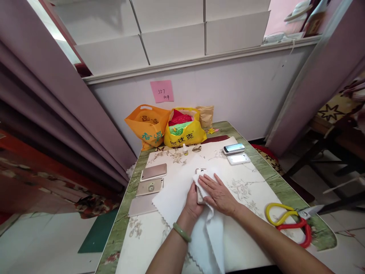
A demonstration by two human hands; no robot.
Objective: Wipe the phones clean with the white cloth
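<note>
A white phone [200, 171] lies upright over a spread white cloth [176, 201] near the middle of the table. My left hand [194, 199], with a green bangle at the wrist, grips the phone's left and lower edge. Across the phone's face lies my right hand [218, 193], its fingers pressing a fold of the cloth against it. Most of the phone is hidden by the fold and fingers. To the left are a rose-coloured phone [154, 172], a gold phone with a ring [149, 187] and a pale flat phone-sized piece [142, 206], partly under the cloth.
Large scissors [293, 220] with yellow and red handles lie at the right. Two phones [238, 158] sit at the back right. Behind are a small bottle [185, 149], glasses [196, 148], an orange bag [149, 125], a yellow bag [185, 139] and a brown pouch [205, 116].
</note>
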